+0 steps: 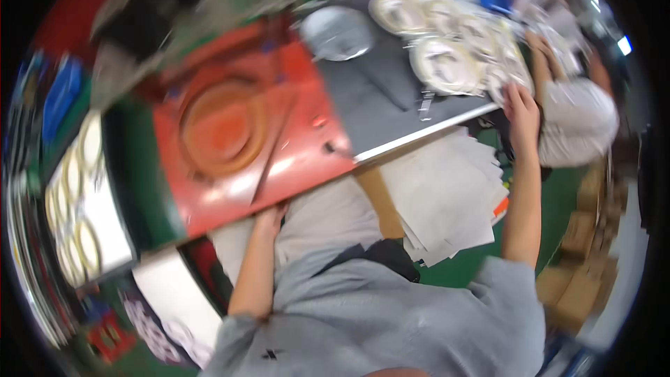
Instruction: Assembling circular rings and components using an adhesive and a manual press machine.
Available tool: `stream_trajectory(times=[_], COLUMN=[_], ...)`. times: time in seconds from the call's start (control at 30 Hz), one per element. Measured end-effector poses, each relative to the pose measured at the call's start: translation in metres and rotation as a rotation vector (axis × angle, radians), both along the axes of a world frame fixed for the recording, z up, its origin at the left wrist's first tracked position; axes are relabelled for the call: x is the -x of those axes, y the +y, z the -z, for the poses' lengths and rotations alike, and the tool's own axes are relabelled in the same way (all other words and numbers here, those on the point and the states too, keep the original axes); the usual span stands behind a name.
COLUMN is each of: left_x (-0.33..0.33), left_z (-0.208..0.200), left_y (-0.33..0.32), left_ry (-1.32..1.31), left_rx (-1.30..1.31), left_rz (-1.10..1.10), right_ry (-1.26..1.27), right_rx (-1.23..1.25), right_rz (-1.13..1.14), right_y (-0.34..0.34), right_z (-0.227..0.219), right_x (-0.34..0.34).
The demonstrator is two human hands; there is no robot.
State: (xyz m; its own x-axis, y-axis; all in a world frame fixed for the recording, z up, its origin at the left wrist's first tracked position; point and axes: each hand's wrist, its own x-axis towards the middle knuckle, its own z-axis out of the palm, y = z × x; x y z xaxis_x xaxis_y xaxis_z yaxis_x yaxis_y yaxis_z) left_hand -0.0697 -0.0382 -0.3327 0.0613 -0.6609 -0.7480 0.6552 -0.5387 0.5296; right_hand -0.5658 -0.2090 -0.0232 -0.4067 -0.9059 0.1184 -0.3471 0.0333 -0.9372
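My right hand (522, 108) is at the near right corner of a white sheet (518, 63), its fingers closed on the sheet's edge; motion blurs the fingertips. Several round cream-and-white pieces (447, 65) lie on that sheet, which rests at the right end of the table. My left hand (269, 220) is low at the table's front edge, its fingers hidden there. Beyond it a red panel (300, 160) covers the middle of the table, with an orange-red ring shape (223, 129) on it.
A silvery round dish (338, 33) stands on the dark grey tabletop (363, 91). Loose white sheets (447, 195) are stacked below the front edge. Another board with cream rings (91, 202) lies at left. A co-worker (576, 119) sits at right, near cardboard boxes (576, 286).
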Motion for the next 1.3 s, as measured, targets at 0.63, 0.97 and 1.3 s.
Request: stream_trajectory(times=[0.63, 0.97, 1.3], left_x=[-0.223, -0.257, -0.26], left_z=[-0.119, -0.06, -0.14], left_y=[0.173, 0.329, 0.289], left_ry=[-0.681, -1.467, -1.053], left_rx=[0.084, -1.139, -0.389], left_rz=[-0.61, -0.135, -0.286], right_ry=[-0.062, -0.146, -0.425], right_rx=[-0.821, -0.936, -0.99], right_rz=[-1.532, -1.283, -0.981], right_y=[0.154, 0.119, 0.088], right_z=[0.128, 0.176, 0.211], right_x=[-0.362, -0.345, -0.353])
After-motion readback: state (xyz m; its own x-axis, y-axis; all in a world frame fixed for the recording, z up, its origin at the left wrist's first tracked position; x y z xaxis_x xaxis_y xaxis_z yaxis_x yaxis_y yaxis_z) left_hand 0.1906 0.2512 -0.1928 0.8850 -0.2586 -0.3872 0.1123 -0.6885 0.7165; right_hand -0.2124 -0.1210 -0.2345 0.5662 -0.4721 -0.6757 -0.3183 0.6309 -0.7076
